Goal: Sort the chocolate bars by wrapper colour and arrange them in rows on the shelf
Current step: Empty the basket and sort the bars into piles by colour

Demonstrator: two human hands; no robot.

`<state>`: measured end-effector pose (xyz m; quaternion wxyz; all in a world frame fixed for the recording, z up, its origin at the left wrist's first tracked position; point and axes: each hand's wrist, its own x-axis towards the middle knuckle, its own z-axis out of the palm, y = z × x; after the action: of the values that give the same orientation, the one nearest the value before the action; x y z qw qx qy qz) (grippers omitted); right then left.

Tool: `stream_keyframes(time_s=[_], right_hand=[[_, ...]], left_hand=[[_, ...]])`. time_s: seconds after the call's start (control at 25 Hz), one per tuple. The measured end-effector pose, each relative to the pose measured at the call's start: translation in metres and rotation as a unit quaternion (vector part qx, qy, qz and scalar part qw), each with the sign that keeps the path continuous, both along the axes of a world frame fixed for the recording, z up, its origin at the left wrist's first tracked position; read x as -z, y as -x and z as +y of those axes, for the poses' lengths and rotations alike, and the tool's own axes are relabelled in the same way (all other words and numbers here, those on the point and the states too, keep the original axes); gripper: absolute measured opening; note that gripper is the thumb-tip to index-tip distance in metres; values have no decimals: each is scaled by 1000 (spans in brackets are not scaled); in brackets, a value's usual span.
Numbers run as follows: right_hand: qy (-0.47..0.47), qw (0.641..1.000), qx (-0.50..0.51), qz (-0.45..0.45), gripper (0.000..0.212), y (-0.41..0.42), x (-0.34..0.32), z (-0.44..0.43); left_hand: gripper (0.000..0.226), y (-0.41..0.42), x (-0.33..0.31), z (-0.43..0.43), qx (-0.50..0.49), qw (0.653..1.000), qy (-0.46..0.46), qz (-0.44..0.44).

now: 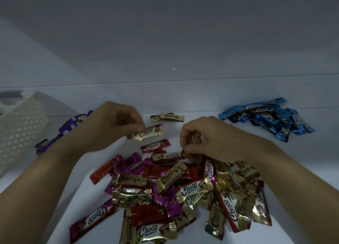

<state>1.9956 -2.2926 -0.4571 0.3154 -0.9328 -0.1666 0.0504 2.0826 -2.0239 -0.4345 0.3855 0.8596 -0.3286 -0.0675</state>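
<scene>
White perforated basket (22, 126) at far left, its inside out of sight. Left hand (117, 122) pinches a gold bar (150, 132); right hand (207, 137) pinches a brown-edged bar (190, 154) atop the mixed pile (183, 192). On the shelf (201, 104), blue bars (269, 119) heaped right, purple bars (68, 125) behind the left arm.

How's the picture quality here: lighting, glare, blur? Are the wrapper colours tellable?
Head view: dim, bluish light, colours readable. Head view: foil in the mixed pile glints without hiding the print. Head view: the left hand and its gold bar are slightly blurred; the purple bars beside that arm sit in shadow.
</scene>
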Motion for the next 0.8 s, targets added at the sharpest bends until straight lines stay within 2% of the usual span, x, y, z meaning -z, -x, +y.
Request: stream_keyframes(time_s=[0.08,0.32,0.4,0.48,0.56,0.68,0.8], right_hand=[[-12,1000,9,-5,9,-1,-3,-3],[-113,993,39,9,11,0,-11,-21],[-157,985,60,29,11,0,-14,-28],[-181,980,76,44,19,1,-15,-32],[-172,980,85,54,28,1,-14,-32],[-173,976,112,64,26,-1,-12,-24],[-183,966,179,45,20,-4,-13,-14]], left_hand=[[1,-20,1,-20,-34,998,-37,-28],[6,-47,27,-59,-87,977,-171,-88],[12,-35,26,-55,-111,971,-158,-145],[11,-15,20,-39,-114,975,-109,-158],[12,6,15,-20,-62,982,-84,-157],[14,26,19,-5,60,987,-90,-122],[22,22,24,-3,89,981,-106,-138]])
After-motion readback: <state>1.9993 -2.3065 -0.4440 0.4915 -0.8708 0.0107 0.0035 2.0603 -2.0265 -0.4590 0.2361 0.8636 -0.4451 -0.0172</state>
